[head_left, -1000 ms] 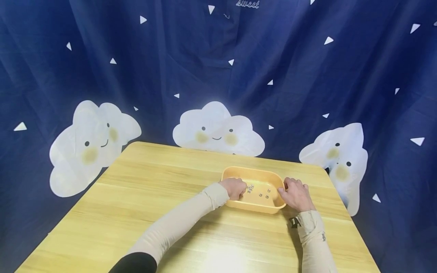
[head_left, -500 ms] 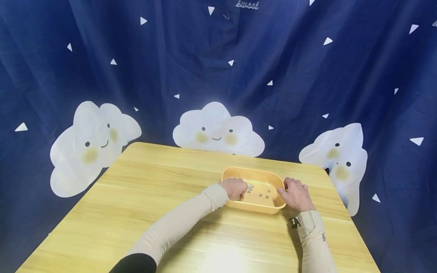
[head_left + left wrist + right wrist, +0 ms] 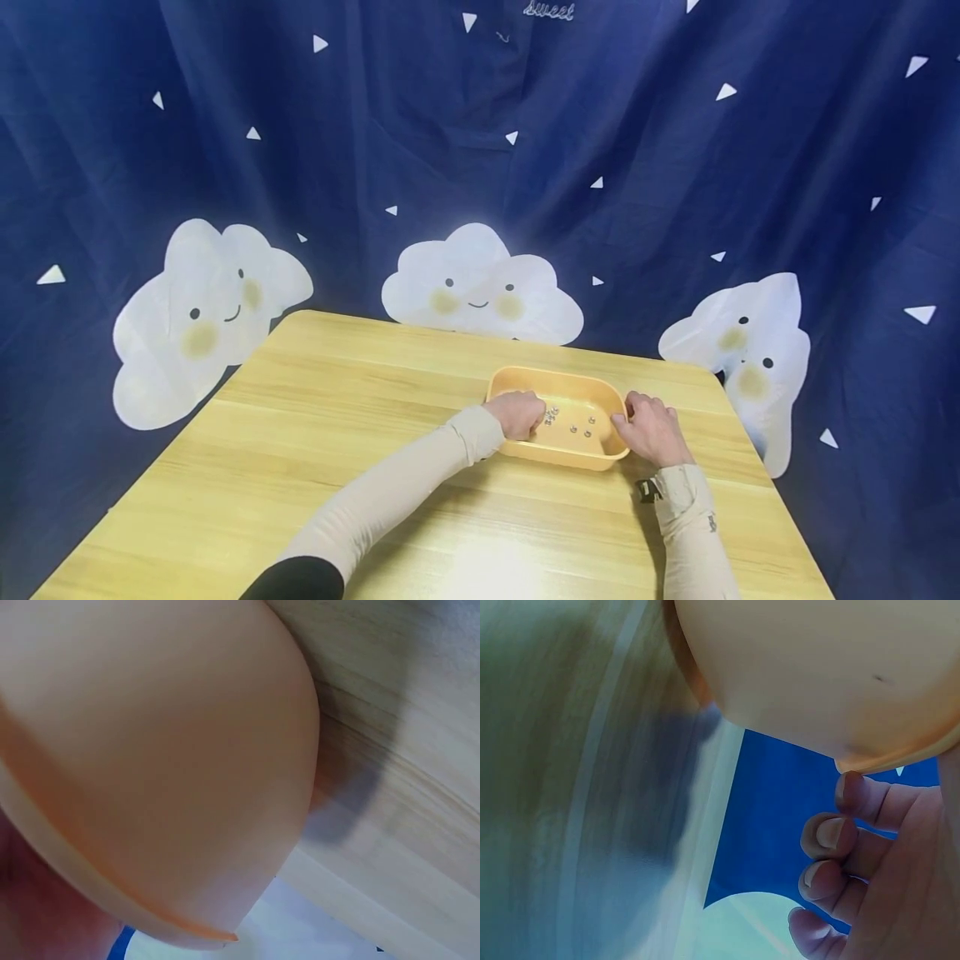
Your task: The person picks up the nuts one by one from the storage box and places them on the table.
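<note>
A shallow orange-yellow plastic tray [image 3: 566, 457] sits on the table, with several small shiny silver pieces [image 3: 551, 414] on its floor. My left hand [image 3: 514, 415] reaches over the tray's left end, knuckles up and fingers curled down inside; its fingertips are hidden, so I cannot tell whether they hold a piece. At the opposite end my right hand [image 3: 651, 427] grips the rim, thumb over the inside. From the right wrist view, its curled fingers [image 3: 829, 832] sit outside, below the rim. The left wrist view is mostly filled by the tray's outer wall [image 3: 187, 750].
The wood-grain table [image 3: 315, 417] reaches back to a dark blue curtain [image 3: 450, 100] printed with white clouds [image 3: 480, 283] and triangles. The tray stands toward the table's back right. Light-coloured sleeves cover both forearms, with a black strap [image 3: 648, 490] at the right wrist.
Both hands and the tray hold their places, and the silver pieces lie as before. Only the head view has shifted very slightly.
</note>
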Available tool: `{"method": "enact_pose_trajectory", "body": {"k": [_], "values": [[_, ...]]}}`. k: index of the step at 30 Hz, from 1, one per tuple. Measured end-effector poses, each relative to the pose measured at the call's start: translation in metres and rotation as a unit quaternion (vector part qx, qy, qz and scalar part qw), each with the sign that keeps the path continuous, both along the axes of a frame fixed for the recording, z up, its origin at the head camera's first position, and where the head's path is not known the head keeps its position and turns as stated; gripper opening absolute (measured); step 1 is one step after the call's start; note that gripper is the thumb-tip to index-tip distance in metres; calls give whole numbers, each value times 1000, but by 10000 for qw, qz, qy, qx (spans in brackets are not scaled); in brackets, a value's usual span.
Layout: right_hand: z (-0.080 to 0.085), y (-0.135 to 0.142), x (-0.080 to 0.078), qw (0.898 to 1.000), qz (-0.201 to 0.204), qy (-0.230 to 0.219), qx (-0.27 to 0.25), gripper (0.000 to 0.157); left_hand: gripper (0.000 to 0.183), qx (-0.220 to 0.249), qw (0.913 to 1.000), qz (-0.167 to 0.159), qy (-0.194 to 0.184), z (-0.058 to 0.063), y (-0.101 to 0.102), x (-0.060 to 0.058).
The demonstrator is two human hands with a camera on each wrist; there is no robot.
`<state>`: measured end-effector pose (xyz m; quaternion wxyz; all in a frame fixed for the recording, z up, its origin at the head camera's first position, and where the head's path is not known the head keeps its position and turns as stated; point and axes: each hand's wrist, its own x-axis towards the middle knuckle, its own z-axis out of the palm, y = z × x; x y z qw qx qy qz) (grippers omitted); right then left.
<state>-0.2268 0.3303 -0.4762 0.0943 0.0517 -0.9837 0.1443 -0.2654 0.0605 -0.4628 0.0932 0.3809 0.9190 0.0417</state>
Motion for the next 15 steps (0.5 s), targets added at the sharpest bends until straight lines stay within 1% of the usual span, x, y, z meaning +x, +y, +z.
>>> {"method": "enact_pose_trajectory", "body": {"k": [7, 12, 15], "values": [[-1, 1, 0, 10000, 34, 32, -21, 18, 48, 142, 9999, 35, -88, 4, -1, 3], [-1, 0, 0, 10000, 32, 30, -10, 18, 36, 138, 9999, -4, -29, 6, -3, 7], [0, -1, 0, 10000, 3, 45, -2, 18, 29, 78, 10000, 10, 60, 5, -2, 6]]}}
